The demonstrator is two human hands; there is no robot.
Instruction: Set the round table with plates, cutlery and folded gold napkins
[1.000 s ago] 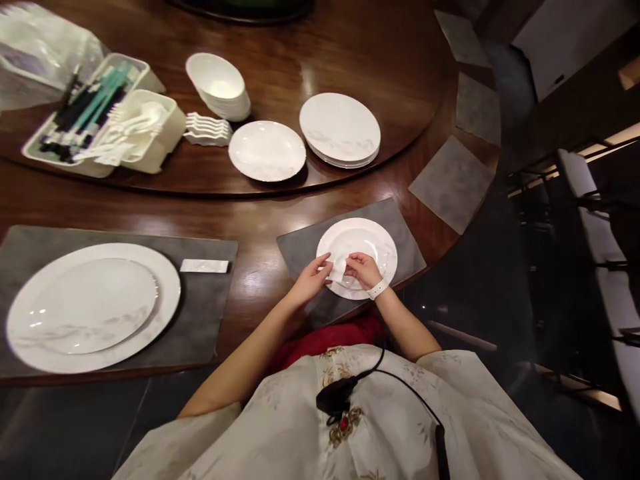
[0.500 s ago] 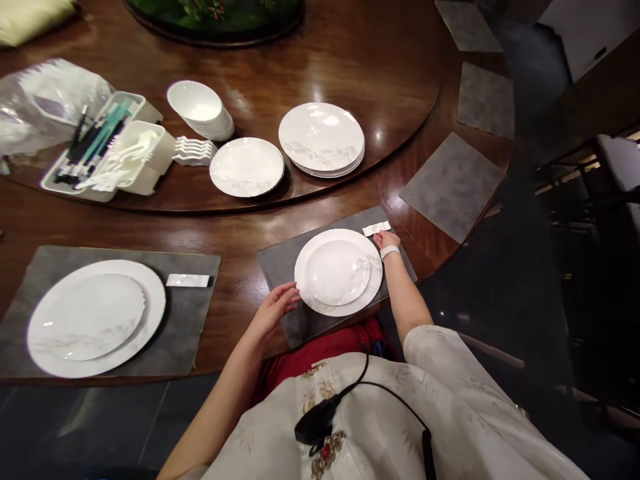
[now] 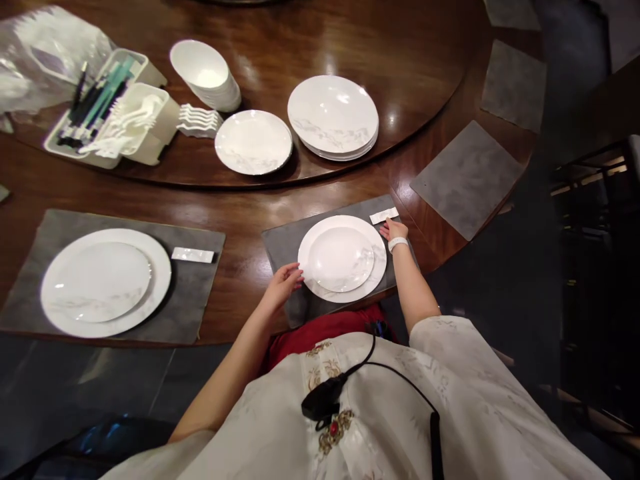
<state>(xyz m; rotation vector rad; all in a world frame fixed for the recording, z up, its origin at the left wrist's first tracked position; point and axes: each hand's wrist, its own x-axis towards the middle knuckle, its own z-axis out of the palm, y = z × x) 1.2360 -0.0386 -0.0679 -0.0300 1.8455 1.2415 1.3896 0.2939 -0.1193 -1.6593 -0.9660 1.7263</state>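
Note:
A small white plate (image 3: 341, 260) with grey marbling sits on a larger white plate (image 3: 310, 288) on a grey placemat (image 3: 283, 243) in front of me. My left hand (image 3: 284, 287) is open beside the larger plate's left rim, fingertips at its edge. On the other side, my right hand (image 3: 395, 231), wearing a white wristband, has its fingers apart between the rim and a white chopstick rest (image 3: 384, 215). Whether its fingertips touch either one I cannot tell. Neither hand grips anything.
To the left, another placemat (image 3: 187, 307) bears stacked plates (image 3: 100, 283) and a chopstick rest (image 3: 193, 255). The raised turntable (image 3: 400, 50) carries bowls (image 3: 205, 73), more plates (image 3: 333, 115), several stacked rests (image 3: 199, 121) and bins of cutlery (image 3: 159, 130). Bare placemats (image 3: 467, 180) line the right.
My right hand has drawn slightly back from the chopstick rest toward the plate rim. My left hand stays by the left rim. The whole view has shifted a little.

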